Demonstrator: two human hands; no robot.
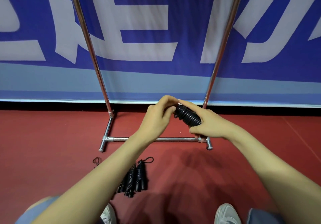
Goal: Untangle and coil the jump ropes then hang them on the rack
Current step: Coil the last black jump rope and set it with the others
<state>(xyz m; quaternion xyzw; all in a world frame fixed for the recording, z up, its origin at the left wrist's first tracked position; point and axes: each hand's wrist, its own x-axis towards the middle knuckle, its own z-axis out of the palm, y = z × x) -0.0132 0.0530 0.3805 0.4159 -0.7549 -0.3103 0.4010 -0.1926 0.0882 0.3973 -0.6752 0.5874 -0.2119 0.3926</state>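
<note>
White shoes (226, 214) stand on the red floor (52, 137) near spare ropes (137, 177). Before the rack (156, 139), the left hand (158, 118) pinches one end of a coiled black rope (188, 117), and the right hand (208, 124) curls around it.

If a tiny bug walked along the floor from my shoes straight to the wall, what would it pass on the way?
White sneakers → bundle of wound black jump ropes → shiny metal rack's bottom bar → blue-and-white banner.

Bright even light, soft shadows on the floor (225, 163), wide-angle edge bending.
</note>
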